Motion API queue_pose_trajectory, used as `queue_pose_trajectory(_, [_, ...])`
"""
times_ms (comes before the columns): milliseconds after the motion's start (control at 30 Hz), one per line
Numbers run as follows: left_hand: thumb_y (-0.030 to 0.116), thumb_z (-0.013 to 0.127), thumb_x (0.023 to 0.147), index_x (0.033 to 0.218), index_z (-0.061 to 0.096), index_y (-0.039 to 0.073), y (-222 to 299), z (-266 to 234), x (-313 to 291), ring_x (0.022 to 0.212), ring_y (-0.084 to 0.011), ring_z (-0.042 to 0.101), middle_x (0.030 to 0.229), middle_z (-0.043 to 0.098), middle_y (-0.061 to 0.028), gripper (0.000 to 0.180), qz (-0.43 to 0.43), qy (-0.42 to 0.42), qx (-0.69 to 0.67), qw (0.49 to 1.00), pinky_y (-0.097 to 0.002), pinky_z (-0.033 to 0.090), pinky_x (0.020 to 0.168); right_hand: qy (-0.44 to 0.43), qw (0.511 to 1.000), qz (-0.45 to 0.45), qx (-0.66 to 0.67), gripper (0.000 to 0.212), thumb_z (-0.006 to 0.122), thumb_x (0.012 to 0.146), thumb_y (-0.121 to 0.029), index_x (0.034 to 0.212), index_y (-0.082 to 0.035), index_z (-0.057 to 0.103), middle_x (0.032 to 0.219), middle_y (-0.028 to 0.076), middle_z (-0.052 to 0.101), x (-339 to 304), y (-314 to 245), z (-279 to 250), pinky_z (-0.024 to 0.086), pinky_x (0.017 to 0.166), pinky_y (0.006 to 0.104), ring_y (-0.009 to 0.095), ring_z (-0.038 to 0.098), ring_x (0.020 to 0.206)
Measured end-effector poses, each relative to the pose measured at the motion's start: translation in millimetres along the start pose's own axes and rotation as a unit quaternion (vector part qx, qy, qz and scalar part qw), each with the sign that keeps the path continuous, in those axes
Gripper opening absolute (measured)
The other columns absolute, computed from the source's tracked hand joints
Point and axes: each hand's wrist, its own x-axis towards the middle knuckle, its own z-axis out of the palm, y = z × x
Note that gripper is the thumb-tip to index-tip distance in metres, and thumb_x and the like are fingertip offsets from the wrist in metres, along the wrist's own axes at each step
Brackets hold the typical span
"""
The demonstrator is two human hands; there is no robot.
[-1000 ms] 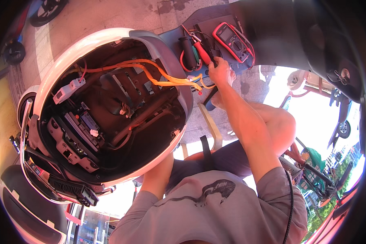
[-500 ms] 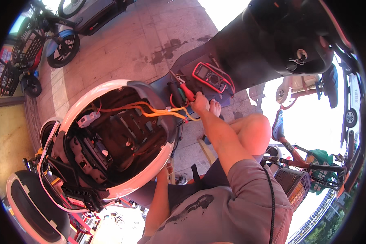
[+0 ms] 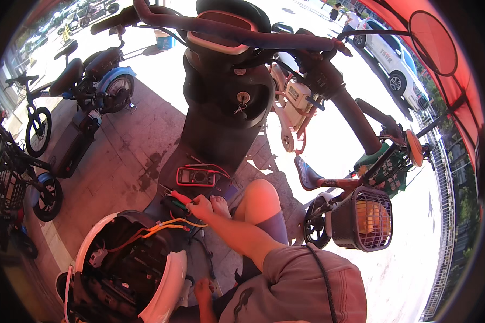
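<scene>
My right hand [image 3: 200,208] is closed at the handle end of a red-and-green-handled tool [image 3: 179,197], which looks like pliers, on the scooter's dark footboard. Just beyond it lies a red-framed multimeter [image 3: 196,176] with a red lead curving round its right side. Low beside the scooter's pale rear body [image 3: 170,280], my left hand [image 3: 203,290] has its fingers curled. What they hold, if anything, is too small to make out. Orange cables [image 3: 159,228] come out of the open seat compartment [image 3: 125,257] and end near my right forearm.
The scooter's handlebar [image 3: 242,33] and keys in its lock [image 3: 241,105] are ahead. A dark cable [image 3: 207,253] hangs near my left hand. A bicycle with a basket [image 3: 364,220] stands at the right. Parked e-bikes [image 3: 86,70] stand at the left, and a white car [image 3: 388,56] farther off.
The view has tipped up and turned, so the handlebar and street now show. My right hand stays at the tool; my left hand now shows more clearly beside the scooter body.
</scene>
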Motion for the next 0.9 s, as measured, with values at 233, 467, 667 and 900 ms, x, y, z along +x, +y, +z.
queue_pose_trajectory(233, [0.031,0.065,0.096,0.097,0.074,-0.001,104.4,-11.6,-112.5,0.078,-0.0172,0.067,0.083,0.072,-0.0122,0.034,0.083,-0.151,0.267,0.948,-0.0344,0.052,0.073,-0.148,0.951,-0.080,0.258,0.031,0.072,0.085,-0.012,0.110,-0.002,0.058,0.096,0.011,0.070,-36.0,-92.4,-103.0,0.055,0.077,0.0317,0.019,0.069,0.086])
queue_pose_trajectory(467, [0.018,0.058,0.104,0.117,0.068,-0.003,253.1,-42.7,-190.1,0.094,-0.0167,0.068,0.110,0.071,-0.0097,0.027,0.209,-0.153,-0.215,0.942,-0.0314,0.055,0.081,-0.378,0.885,-0.235,0.134,0.022,0.067,0.089,-0.002,0.108,0.000,0.056,0.096,0.010,0.069,-95.2,-230.9,-108.6,0.053,0.073,0.0267,0.011,0.066,0.082])
queue_pose_trajectory(667, [0.028,0.057,0.105,0.132,0.056,-0.002,323.9,-44.9,-66.3,0.104,-0.0258,0.065,0.117,0.064,-0.0146,0.040,0.089,0.219,-0.455,0.859,-0.0370,0.056,0.088,-0.423,0.866,-0.253,-0.080,0.027,0.073,0.081,-0.014,0.098,0.001,0.059,0.081,0.012,0.068,-114.6,-244.5,-0.4,0.052,0.072,0.0312,0.018,0.068,0.078])
queue_pose_trajectory(900, [0.024,0.052,0.105,0.121,0.058,0.001,307.2,-80.2,63.1,0.104,-0.0311,0.064,0.118,0.061,-0.0170,0.029,0.011,0.377,-0.516,0.769,-0.0437,0.057,0.090,-0.486,0.863,-0.095,-0.097,0.034,0.065,0.091,-0.017,0.121,-0.002,0.057,0.093,0.011,0.067,-114.1,-175.2,106.3,0.054,0.064,0.0299,0.015,0.065,0.075])
